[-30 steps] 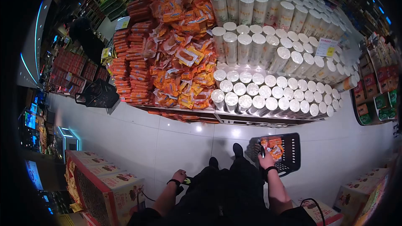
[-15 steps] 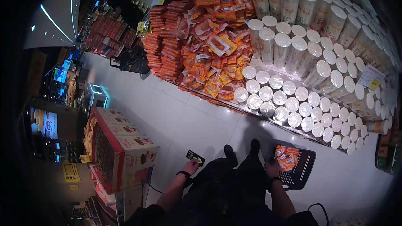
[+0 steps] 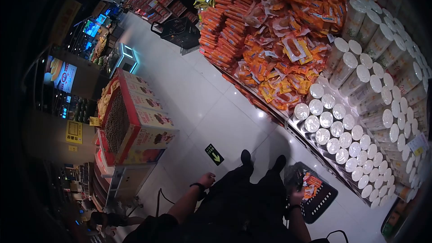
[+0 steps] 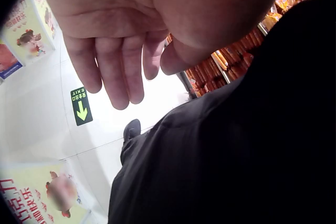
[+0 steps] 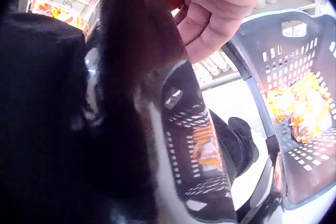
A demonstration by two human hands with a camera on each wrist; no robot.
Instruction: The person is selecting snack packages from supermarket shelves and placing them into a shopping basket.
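My right hand [image 3: 297,195] grips the handle of a dark plastic shopping basket [image 3: 321,204] at my right side. Orange packets [image 5: 302,106] lie inside the basket, which has slotted walls. In the right wrist view the curled fingers [image 5: 207,29] show behind a glossy dark surface that mirrors the basket; the grip itself is partly hidden. My left hand [image 3: 207,180] hangs beside my left leg with nothing in it. Its loose fingers [image 4: 111,71] point down over the floor in the left wrist view.
Orange snack packets [image 3: 279,58] are heaped on a display ahead, beside rows of white-topped cylinders [image 3: 342,139]. A box-sided bin [image 3: 139,121] stands at left. Another dark basket [image 3: 180,33] is farther off. An exit sign [image 3: 214,154] marks the tiled floor.
The head view has swung left, so the displays shift rightward and the bin at left shows more fully. The right hand keeps hold of the basket; the left hand still hangs free.
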